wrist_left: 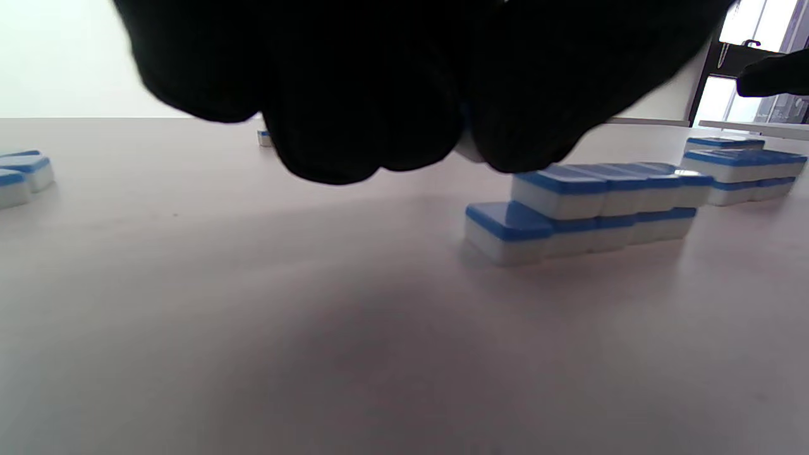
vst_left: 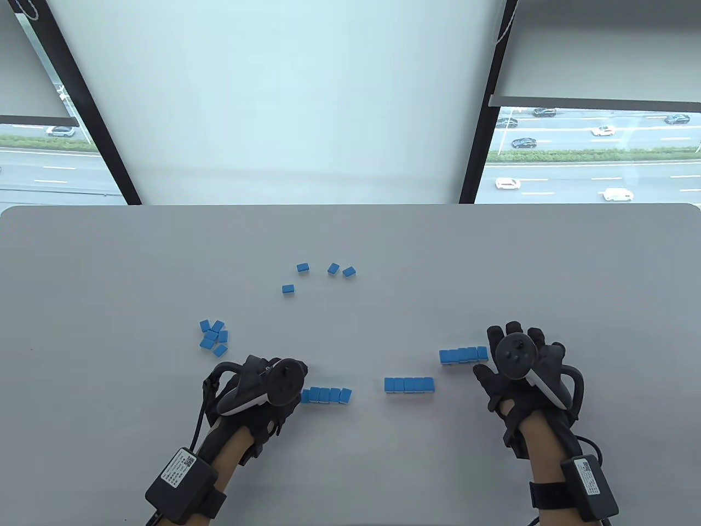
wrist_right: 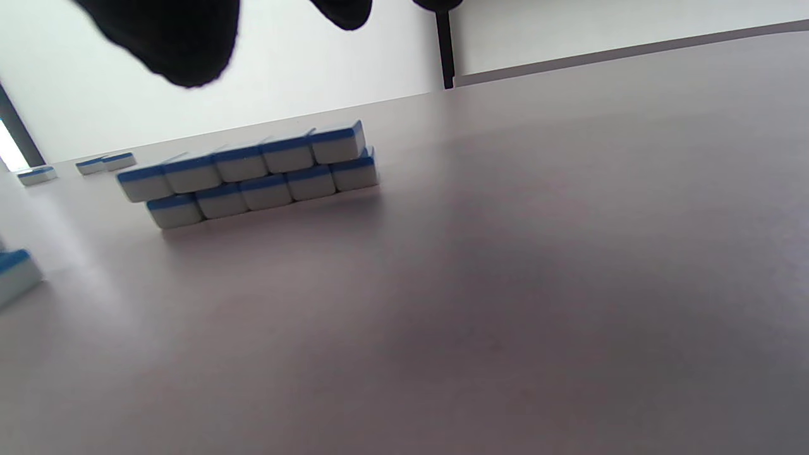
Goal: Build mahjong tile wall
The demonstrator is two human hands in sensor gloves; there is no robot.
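On the table [vst_left: 109, 263] we see three short two-layer segments of blue-and-white tiles near the front. Our left hand [vst_left: 263, 386] is at the left segment [vst_left: 328, 395], its fingers curled over that segment's left end; whether it grips a tile, we cannot tell. Our right hand [vst_left: 517, 361] has straight, spread fingers just beside the right segment [vst_left: 463, 355] and holds nothing. The middle segment [vst_left: 409, 384] stands apart. Loose tiles lie farther back: a cluster [vst_left: 213, 335] on the left and four scattered tiles [vst_left: 320, 275].

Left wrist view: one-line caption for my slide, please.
Gloved left hand hovers by a two-layer tile wall segment whose top row sits offset, a second segment behind.
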